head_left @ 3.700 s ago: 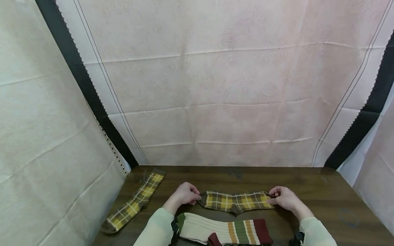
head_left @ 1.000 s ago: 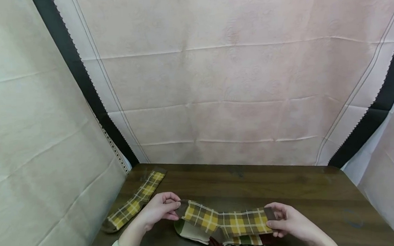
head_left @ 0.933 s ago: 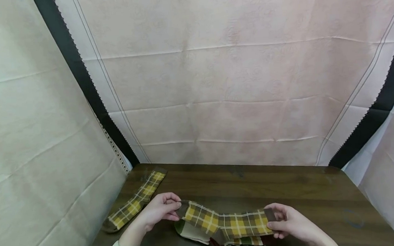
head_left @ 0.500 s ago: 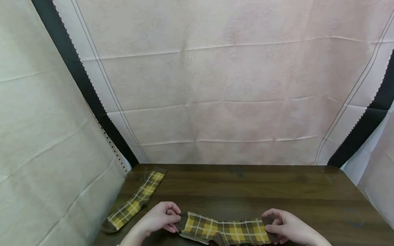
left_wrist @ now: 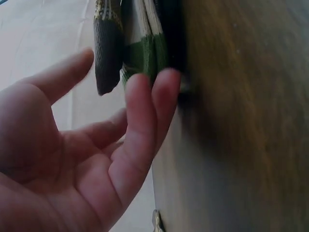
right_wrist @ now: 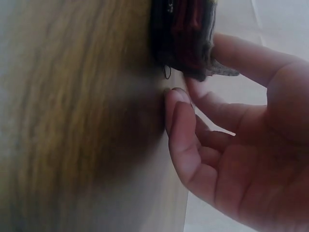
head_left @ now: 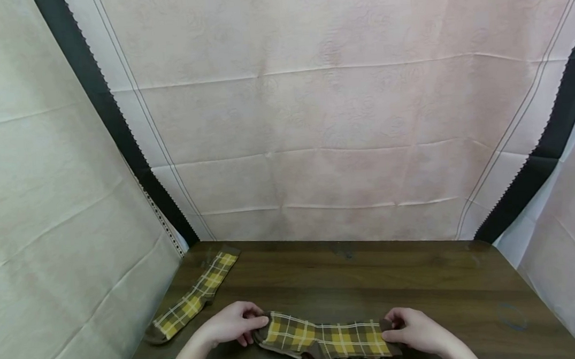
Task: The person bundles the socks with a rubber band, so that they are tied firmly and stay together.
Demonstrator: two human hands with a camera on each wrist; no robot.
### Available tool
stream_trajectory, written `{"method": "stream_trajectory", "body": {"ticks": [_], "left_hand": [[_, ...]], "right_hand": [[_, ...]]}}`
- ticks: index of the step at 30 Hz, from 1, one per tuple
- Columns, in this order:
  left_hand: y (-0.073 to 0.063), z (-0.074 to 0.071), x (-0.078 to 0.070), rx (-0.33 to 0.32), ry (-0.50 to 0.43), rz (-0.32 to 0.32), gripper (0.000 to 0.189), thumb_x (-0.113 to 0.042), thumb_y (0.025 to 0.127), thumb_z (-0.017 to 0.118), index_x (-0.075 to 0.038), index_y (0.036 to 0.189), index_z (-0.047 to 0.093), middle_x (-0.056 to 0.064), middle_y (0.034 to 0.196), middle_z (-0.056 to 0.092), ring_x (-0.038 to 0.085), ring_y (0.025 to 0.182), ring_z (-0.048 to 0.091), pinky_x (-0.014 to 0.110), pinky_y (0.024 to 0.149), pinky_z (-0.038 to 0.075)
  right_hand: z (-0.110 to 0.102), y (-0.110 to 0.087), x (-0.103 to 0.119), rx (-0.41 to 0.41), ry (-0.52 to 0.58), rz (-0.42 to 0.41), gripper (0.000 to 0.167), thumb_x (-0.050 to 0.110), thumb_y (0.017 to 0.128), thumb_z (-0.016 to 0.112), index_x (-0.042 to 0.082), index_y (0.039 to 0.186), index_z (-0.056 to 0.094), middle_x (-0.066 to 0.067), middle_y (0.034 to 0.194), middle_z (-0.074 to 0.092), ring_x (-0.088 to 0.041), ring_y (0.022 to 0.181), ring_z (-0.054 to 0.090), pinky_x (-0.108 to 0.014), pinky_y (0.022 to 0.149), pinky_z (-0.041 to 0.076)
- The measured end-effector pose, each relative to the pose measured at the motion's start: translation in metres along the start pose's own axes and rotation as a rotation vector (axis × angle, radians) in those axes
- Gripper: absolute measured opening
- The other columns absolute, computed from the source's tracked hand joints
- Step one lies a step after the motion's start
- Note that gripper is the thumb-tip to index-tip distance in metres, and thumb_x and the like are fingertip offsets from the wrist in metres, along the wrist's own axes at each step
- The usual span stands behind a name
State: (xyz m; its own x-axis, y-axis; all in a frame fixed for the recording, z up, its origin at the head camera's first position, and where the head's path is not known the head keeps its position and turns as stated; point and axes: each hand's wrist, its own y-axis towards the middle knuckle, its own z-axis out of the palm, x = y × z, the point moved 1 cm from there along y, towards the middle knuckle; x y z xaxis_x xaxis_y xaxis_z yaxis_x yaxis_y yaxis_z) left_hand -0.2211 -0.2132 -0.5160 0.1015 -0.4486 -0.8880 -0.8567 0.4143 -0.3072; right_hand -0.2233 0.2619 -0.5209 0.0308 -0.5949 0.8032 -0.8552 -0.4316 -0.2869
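A yellow-and-brown plaid sock (head_left: 340, 338) lies lengthwise over a pile of socks in the head view. Green and cream layers of the sock pile (left_wrist: 145, 48) show beneath it in the left wrist view; dark red and black layers show in the right wrist view. At the sock's left end is my left hand (head_left: 231, 325), its thumb beside the dark end and its fingers fairly straight, touching or near the pile. My right hand (head_left: 416, 329) pinches the brown right end between thumb and index finger, whose tip is partly hidden.
A matching plaid sock (head_left: 196, 298) lies slanted at the table's left side. The wooden table (head_left: 446, 279) meets a pale cloth backdrop (head_left: 334, 145) at its far edge, with cloth walls on both sides.
Both hands have brought the plaid sock from beyond the pile towards the person, raised it and lowered it over the striped sock. The left fingers have loosened. The other plaid sock stays put.
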Motion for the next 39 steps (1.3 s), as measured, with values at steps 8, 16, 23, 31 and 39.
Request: {"method": "stream_trajectory", "body": {"ticks": [8, 16, 23, 31, 39], "left_hand": [[0.009, 0.005, 0.004, 0.015, -0.029, 0.028, 0.030, -0.015, 0.098, 0.079, 0.005, 0.119, 0.071, 0.010, 0.090, 0.073, 0.017, 0.063, 0.069, 0.031, 0.056, 0.059], [0.012, 0.006, 0.001, -0.004, -0.022, 0.019, 0.019, -0.014, 0.097, 0.080, 0.001, 0.106, 0.072, 0.010, 0.085, 0.072, 0.014, 0.060, 0.066, 0.027, 0.053, 0.055], [0.012, 0.005, 0.000, -0.016, -0.014, 0.037, 0.018, -0.015, 0.098, 0.080, 0.000, 0.105, 0.073, 0.009, 0.086, 0.071, 0.015, 0.061, 0.067, 0.028, 0.053, 0.056], [0.016, -0.024, 0.003, -0.146, 0.038, 0.092, 0.035, -0.024, 0.102, 0.075, 0.002, 0.124, 0.069, 0.008, 0.096, 0.068, 0.026, 0.080, 0.066, 0.040, 0.063, 0.058], [0.031, -0.068, 0.010, -0.478, 0.127, 0.140, 0.043, -0.020, 0.099, 0.080, -0.001, 0.135, 0.065, 0.017, 0.125, 0.068, 0.035, 0.115, 0.065, 0.050, 0.093, 0.056]], "right_hand": [[0.001, 0.030, -0.056, 0.079, 0.148, -0.009, 0.046, 0.031, 0.098, 0.079, -0.002, 0.128, 0.066, -0.009, 0.103, 0.062, -0.021, 0.087, 0.058, -0.037, 0.068, 0.054], [0.003, 0.062, -0.103, 0.069, 0.109, 0.011, 0.053, 0.040, 0.093, 0.081, 0.002, 0.128, 0.071, -0.009, 0.113, 0.068, -0.022, 0.096, 0.062, -0.038, 0.075, 0.055], [0.000, 0.032, -0.037, 0.043, 0.036, 0.019, 0.045, 0.033, 0.097, 0.076, -0.001, 0.125, 0.070, -0.005, 0.112, 0.068, -0.018, 0.098, 0.063, -0.039, 0.080, 0.056], [-0.005, 0.010, -0.006, 0.056, 0.075, -0.016, 0.044, 0.024, 0.106, 0.067, -0.008, 0.137, 0.062, -0.008, 0.118, 0.065, -0.027, 0.106, 0.060, -0.045, 0.077, 0.056], [-0.012, 0.009, -0.003, -0.028, 0.097, -0.028, 0.047, 0.028, 0.107, 0.068, -0.007, 0.138, 0.062, -0.009, 0.120, 0.068, -0.025, 0.108, 0.062, -0.045, 0.075, 0.056]]}}
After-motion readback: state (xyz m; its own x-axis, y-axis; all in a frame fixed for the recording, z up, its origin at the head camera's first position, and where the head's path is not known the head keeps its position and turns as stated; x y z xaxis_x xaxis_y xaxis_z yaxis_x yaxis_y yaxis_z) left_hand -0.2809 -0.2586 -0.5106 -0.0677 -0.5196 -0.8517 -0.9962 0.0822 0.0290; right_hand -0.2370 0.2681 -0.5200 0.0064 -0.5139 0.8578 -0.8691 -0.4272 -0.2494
